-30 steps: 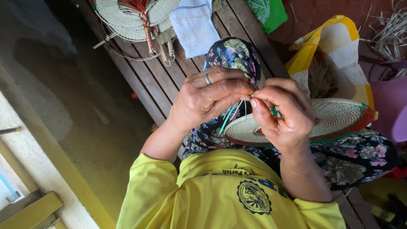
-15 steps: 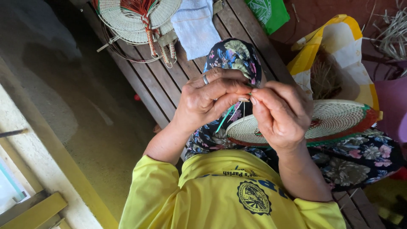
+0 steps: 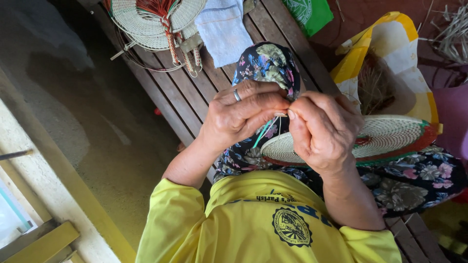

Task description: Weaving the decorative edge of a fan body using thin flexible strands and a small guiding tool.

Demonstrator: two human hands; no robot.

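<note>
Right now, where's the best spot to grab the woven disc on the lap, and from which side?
Take the woven disc by its coloured rim at the far end, where it juts clear of the lap and both hands. It lies nearly flat, so a thumb-over, fingers-under pinch across the edge probably suits it. The near end is crowded: the left hand and right hand meet there, pinching green strands.

A dark wooden slatted bench point(image 3: 195, 92) runs diagonally across the view. Beside it lies a bare concrete floor point(image 3: 83, 126), grey-brown and mottled, in soft daylight with shadow toward the top. A pale plastered wall point(image 3: 29, 180) edged by a yellow-painted timber strip point(image 3: 73, 185) occupies the lower left, with yellow wooden framing point(image 3: 39, 241) at its foot. Reddish ground point(image 3: 370, 14) shows at the upper right.
</note>
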